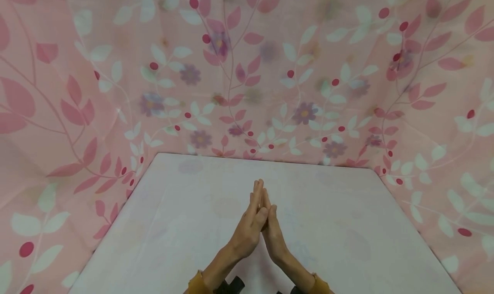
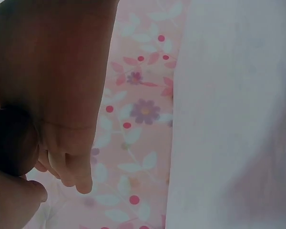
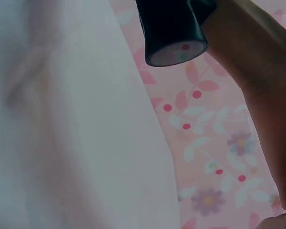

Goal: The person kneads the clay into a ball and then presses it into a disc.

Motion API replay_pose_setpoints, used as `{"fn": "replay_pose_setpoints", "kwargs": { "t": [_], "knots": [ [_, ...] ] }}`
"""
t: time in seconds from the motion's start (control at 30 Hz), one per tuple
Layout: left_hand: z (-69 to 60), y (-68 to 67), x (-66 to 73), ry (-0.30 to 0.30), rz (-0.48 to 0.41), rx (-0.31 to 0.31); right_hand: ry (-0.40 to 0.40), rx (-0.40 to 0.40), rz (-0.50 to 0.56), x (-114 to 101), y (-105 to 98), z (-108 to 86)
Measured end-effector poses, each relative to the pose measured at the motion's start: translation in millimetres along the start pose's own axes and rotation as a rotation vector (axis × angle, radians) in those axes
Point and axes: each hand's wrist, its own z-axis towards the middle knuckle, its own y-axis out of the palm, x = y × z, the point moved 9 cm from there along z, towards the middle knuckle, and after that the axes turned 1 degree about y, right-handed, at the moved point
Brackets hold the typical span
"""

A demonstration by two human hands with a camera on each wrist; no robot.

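Above the white-covered table, my left hand (image 1: 246,232) and right hand (image 1: 275,236) meet palm to palm. Their straight fingers point away and up, and the fingertips touch. Both thumbs stand on the near side, close together. I see nothing held, though the space between the palms is hidden. The left wrist view has a hand with extended fingers (image 2: 78,176) in shadow, beside a dark rounded shape (image 2: 12,143) I cannot identify. At the right edge of the right wrist view, a forearm and hand (image 3: 269,129) are partly cut off.
The table (image 1: 185,217) has a white cloth with faint prints. Pink floral fabric (image 1: 247,71) hangs behind it and at both sides. A black cylinder (image 1: 235,284) sits by the left wrist, below a yellow cuff (image 1: 197,282); another yellow cuff (image 1: 321,284) is on the right.
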Motion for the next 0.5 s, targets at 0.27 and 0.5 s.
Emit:
{"fn": "replay_pose_setpoints", "kwargs": {
  "t": [0.27, 0.5],
  "knots": [
    [8.8, -13.1, -6.2, -0.028, -0.022, 0.018, 0.054, -0.063, 0.017, -1.7, 13.2, -8.2],
    [12.0, -20.6, -14.5, -0.06, -0.057, 0.017, 0.047, -0.101, 0.048, -9.7, 22.4, -17.4]
  ]
}}
